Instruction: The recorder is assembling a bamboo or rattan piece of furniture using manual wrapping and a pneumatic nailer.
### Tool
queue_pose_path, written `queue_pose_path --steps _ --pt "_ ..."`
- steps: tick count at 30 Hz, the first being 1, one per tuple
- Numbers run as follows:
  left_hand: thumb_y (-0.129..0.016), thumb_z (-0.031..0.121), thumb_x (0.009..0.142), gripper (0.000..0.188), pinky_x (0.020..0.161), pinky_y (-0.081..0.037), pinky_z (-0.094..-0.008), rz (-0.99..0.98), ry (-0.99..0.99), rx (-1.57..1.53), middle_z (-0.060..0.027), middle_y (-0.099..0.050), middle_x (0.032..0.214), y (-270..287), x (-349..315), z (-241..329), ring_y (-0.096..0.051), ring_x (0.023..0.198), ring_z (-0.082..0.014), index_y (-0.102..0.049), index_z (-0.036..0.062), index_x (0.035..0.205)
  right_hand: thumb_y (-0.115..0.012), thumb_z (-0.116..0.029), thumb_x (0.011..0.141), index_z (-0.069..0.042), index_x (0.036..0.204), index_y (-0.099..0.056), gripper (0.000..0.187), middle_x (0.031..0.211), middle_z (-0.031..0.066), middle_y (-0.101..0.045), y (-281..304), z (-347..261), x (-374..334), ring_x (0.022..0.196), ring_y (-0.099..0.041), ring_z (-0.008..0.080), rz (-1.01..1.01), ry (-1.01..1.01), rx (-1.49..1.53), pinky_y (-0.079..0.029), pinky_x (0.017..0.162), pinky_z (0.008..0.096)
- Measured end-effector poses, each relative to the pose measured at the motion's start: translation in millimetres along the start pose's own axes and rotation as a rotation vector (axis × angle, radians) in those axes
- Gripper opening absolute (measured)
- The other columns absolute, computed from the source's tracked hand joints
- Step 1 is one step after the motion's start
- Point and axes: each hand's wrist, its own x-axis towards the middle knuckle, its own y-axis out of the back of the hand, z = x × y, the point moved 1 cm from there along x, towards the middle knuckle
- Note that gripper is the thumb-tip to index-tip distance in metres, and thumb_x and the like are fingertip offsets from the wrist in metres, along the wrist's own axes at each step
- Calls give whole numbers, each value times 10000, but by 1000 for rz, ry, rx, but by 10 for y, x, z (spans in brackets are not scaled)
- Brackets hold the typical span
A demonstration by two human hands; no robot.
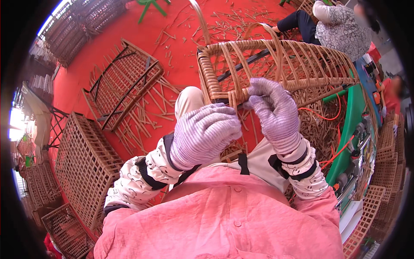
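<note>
Wicker frame (pixel 308 82) lies beyond both hands, its length running right.
Left hand (pixel 206 134) and right hand (pixel 276 118) curl slightly apart by its near left corner; grips cannot be told.

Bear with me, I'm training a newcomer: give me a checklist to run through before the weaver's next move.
1. Hands covered: ok; left hand and right hand both wear pale purple gloves.
2. Right hand at the work: ok; it is at the near corner of the woven basket.
3. Left hand's grip: cannot tell; its fingertips are hidden behind the curled fingers.
4. Strips lying flat: not ok; a pale strip arches above the basket.
5. Floor free of scraps: not ok; strips are scattered across it.
6. Other person apart from both hands: ok; beyond the basket.
</note>
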Motion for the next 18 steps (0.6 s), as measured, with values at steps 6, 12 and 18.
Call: queue_pose_path --steps 6,12,18 --pt "-639 9 799 92 727 -515 -315 -37 316 -275 -136 -663 831 95 44 32 -670 788 -246 -614 -6 887 -592 -258 835 8 930 -644 287 741 135 -646 135 -403 657 640 -648 166 -431 -342 -299 -504 525 273" --pt "-675 -11 755 138 742 -519 -325 -9 267 -292 -128 -668 837 100 72 31 -663 851 -240 -622 3 881 -713 -300 773 5 794 -663 310 567 30 -550 -89 -300 1001 403 -445 105 -628 -505 -613 -365 374 271" --pt "-708 61 734 161 709 -515 -349 -6 140 -196 -103 -651 808 6 8 64 -656 827 -287 -624 19 865 -731 -346 760 -35 759 -611 333 534 8 -485 -98 -318 968 345 -379 94 -568 -740 -478 -274 312 261"
